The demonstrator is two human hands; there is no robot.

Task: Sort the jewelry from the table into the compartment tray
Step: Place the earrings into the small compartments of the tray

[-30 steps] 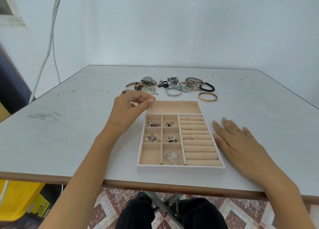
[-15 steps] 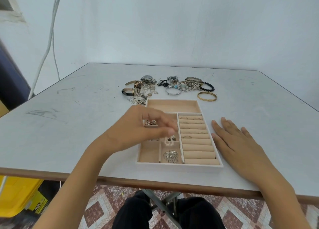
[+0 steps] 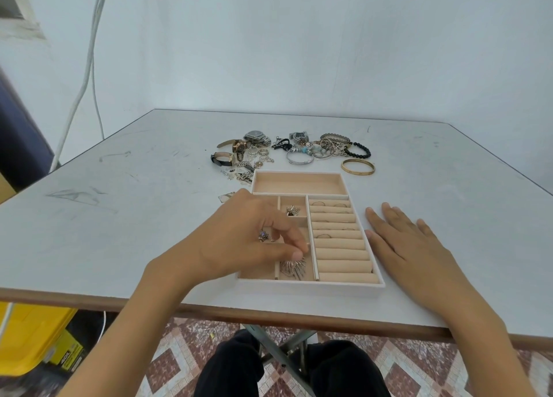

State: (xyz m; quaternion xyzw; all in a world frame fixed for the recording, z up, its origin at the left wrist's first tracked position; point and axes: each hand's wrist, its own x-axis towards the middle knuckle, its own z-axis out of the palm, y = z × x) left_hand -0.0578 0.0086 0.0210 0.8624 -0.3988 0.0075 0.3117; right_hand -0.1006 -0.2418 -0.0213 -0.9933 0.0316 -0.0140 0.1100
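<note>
One second ago the left grip (image 3: 254, 241) was pinched together at the far left corner of the tray (image 3: 311, 284), next to the loose pieces on the counter (image 3: 119, 217). Half a second ago it had come over the small compartments with a small pale piece hanging from its fingertips. Now it sits lower and nearer the counter's front edge. Its fingers are curled and the thumb and forefinger tips are drawn close together just above the leaf brooch (image 3: 294, 268), which lies in the near compartment of the middle column. Whether those tips still pinch the pale piece I cannot tell, since they hide that spot. A small purple-stoned piece (image 3: 263, 235) shows through the gap under the knuckles, but I cannot say whether it is held or lying in a compartment.

My reading is that this is the drop-off of one small item into a small compartment, so one more piece is about sorted.

The right grip (image 3: 419, 247) has not moved. It lies flat with fingers spread on the counter, just beside the tray's right wall. Most of the work remains: the jewelry heap (image 3: 299, 150) and the gold bangle (image 3: 358, 167) still lie beyond the tray's far edge.
</note>
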